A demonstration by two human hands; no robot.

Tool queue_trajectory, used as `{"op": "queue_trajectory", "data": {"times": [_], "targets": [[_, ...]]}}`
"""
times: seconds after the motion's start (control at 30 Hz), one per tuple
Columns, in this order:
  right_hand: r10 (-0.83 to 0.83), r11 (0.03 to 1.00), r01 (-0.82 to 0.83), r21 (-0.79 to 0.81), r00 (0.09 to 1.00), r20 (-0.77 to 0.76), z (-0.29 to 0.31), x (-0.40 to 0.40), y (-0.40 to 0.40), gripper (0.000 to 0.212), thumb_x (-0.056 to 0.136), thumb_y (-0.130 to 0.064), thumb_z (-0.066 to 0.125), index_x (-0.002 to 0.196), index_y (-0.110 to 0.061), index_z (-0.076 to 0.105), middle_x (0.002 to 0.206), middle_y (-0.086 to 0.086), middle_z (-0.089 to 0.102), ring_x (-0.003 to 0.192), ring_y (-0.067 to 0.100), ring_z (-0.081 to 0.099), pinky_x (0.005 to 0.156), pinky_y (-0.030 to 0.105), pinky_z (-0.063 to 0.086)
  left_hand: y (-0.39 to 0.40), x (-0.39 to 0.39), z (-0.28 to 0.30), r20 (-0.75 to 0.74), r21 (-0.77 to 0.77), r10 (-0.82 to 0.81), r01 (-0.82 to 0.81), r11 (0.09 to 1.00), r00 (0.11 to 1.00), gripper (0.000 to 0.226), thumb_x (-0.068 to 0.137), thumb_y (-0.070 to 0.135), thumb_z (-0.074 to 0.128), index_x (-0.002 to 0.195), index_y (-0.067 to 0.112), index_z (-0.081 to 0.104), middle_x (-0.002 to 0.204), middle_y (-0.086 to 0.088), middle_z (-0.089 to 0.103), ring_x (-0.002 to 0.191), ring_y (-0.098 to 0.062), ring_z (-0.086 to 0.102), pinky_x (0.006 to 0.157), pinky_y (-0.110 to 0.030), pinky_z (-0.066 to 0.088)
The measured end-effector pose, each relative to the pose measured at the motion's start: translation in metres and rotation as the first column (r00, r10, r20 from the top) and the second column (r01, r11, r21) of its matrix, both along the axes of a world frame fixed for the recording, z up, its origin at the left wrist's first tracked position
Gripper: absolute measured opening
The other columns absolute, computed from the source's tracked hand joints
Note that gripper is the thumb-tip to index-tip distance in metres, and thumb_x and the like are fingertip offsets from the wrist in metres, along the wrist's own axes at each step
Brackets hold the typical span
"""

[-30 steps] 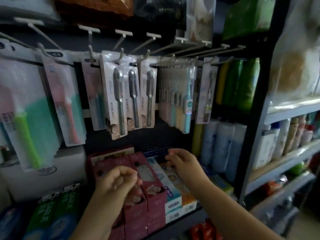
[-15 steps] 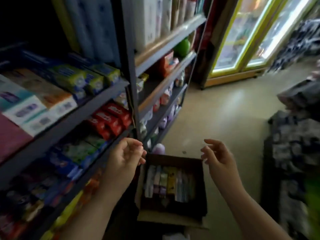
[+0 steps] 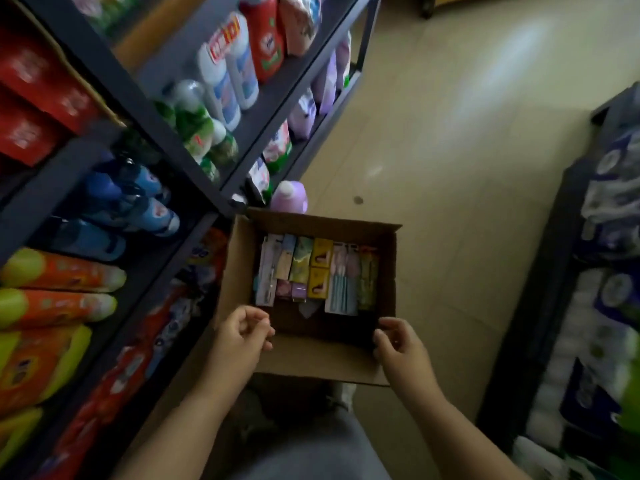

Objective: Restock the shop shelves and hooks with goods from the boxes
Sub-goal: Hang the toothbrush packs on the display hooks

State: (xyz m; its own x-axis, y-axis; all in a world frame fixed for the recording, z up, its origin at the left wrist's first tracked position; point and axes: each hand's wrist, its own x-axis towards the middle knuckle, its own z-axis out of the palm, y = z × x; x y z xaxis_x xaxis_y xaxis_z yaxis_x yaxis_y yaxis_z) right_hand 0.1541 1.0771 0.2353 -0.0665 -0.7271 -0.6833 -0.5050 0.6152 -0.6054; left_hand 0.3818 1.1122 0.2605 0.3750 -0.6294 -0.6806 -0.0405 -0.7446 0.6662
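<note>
Dark metal shelving point(image 3: 194, 109) fills the left side of the view, its tiers packed with red cartons point(image 3: 31, 98), white and green bottles point(image 3: 207, 109), blue bottles point(image 3: 138, 202) and orange-and-yellow bottles point(image 3: 59, 289) lying on their sides. Across the pale floor point(image 3: 467, 150), at the right edge, stands a second dark rack point(image 3: 533, 289) holding wrapped paper rolls point(image 3: 606, 306). Between the two, on the floor against the foot of the shelving, sits an open cardboard box point(image 3: 388, 265), with a lilac bottle point(image 3: 289, 199) just behind its far edge. Inside, a row of slim packaged goods point(image 3: 315, 275) stands along the far half, in pastel, yellow and green wrappers; their contents are too blurred to name. The person's left hand point(image 3: 242, 336) hovers at the box's near left corner, fingers loosely curled and holding nothing. The right hand point(image 3: 398, 344) hangs at the near right corner, fingers likewise loosely bent and empty; whether it touches the cardboard rim cannot be told.
</note>
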Motion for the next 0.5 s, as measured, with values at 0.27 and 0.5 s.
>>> {"op": "queue_trajectory", "data": {"times": [0.27,0.5], "targets": [[0.049,0.958,-0.014,0.287,0.992,-0.113,-0.192,-0.002,-0.014,0.039,0.097,-0.027,0.053,0.134,-0.018,0.046,0.094,-0.009,0.054,0.088,0.01,0.057,0.073,0.024,0.049,-0.024,-0.033,-0.187,-0.099,0.211,-0.063,0.083,0.974,0.993,0.011,0.096,0.014,0.051,0.092,0.022,0.057,0.092,-0.004,0.064,0.083,-0.017,0.063,0.07,-0.026,0.049],[-0.282,0.86,0.317,0.4,0.948,-0.146,-0.341,0.014,-0.041,0.056,0.096,-0.039,0.052,0.142,-0.013,0.037,0.133,0.012,0.052,0.119,0.031,0.053,0.096,0.04,0.046,-0.05,-0.049,-0.34,-0.147,0.317,-0.042,0.087,0.944,0.988,0.013,0.095,0.012,0.054,0.107,0.017,0.055,0.099,-0.002,0.06,0.087,-0.013,0.06,0.077,-0.029,0.048]]}}
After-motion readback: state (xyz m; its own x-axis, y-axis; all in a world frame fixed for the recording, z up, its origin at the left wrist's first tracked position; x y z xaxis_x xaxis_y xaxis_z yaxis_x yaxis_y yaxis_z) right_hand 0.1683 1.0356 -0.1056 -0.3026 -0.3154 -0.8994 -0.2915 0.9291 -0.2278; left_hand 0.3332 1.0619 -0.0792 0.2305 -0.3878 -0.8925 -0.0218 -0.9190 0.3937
